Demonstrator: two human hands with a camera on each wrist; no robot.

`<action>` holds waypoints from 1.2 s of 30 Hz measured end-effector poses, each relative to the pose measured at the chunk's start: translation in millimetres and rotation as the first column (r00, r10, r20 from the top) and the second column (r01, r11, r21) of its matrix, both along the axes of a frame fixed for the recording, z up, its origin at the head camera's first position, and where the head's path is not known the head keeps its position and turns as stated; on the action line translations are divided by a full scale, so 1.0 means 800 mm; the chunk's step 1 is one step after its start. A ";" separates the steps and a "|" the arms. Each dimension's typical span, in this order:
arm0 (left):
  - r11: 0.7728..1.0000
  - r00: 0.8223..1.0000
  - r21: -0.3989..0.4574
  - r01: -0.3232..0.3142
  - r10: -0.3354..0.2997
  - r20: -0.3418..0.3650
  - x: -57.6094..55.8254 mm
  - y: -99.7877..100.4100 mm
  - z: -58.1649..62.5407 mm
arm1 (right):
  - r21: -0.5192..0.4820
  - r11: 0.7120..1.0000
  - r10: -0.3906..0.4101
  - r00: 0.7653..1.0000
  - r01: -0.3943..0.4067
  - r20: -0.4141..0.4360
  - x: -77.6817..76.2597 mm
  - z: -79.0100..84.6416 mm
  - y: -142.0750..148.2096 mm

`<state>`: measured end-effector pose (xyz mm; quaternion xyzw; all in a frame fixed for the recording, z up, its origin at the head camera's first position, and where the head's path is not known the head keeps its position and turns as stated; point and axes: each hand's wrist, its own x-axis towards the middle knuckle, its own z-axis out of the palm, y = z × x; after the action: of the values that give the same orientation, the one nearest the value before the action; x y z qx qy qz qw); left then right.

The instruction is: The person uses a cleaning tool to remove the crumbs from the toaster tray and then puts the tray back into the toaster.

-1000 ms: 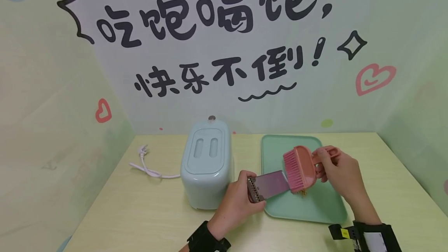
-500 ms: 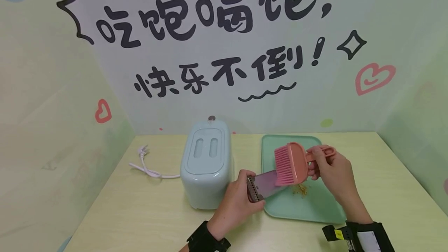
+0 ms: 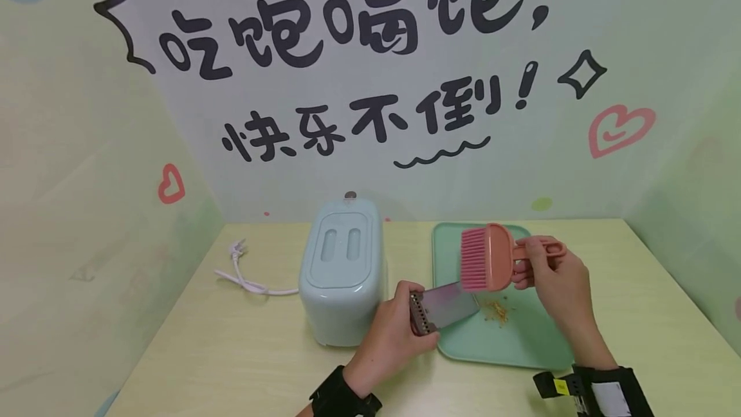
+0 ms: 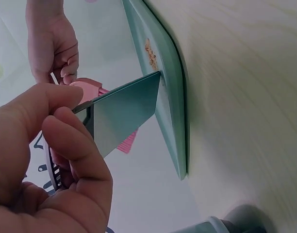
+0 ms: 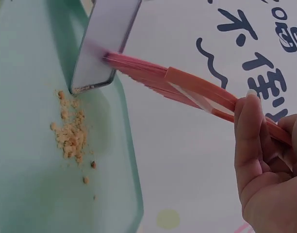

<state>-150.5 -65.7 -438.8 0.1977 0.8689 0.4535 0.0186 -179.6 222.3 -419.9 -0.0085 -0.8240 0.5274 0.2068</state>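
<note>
My left hand [image 3: 399,327] pinches the slotted end of a shiny metal crumb tray [image 3: 454,304]. In the left wrist view the crumb tray [image 4: 126,111] slopes, its far corner close to the bottom of a green serving tray [image 4: 175,111]. A coral brush [image 3: 499,257] with pink bristles is in my right hand [image 3: 558,282], thumb and fingers pinching its handle. The bristle tips [image 5: 109,58] are at the metal surface in the right wrist view; whether they touch, I cannot tell. Tan crumbs [image 5: 71,133] lie in a small heap on the green tray, beside the metal edge.
A pale blue toaster [image 3: 341,269] with a closed lid stands left of the green tray, close to my left hand. Its white cord and plug [image 3: 240,269] lie on the wooden table [image 3: 231,352]. A printed wall [image 3: 312,179] rises behind the table.
The brush moved left along the crumb tray, then up and slightly right, uncovering the crumb heap. My left hand and the crumb tray stay almost still.
</note>
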 end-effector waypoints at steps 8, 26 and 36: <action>1.000 1.000 0.006 -0.004 0.004 0.012 -0.003 -0.001 0.000 | 0.175 0.984 0.007 1.000 -0.011 0.024 0.000 -0.003 -0.003; 1.000 1.000 0.009 0.004 -0.004 0.000 0.000 -0.003 -0.001 | 0.015 0.998 0.057 0.998 -0.057 0.021 0.007 0.012 0.005; 1.000 1.000 0.008 -0.007 0.007 -0.001 -0.001 -0.003 -0.002 | 0.247 0.968 0.018 0.997 -0.037 0.080 0.009 0.004 0.002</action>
<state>-150.9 -68.2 -440.3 0.1949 0.8677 0.4571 0.0159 -172.5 224.1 -416.5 0.0086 -0.8910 0.4222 0.1670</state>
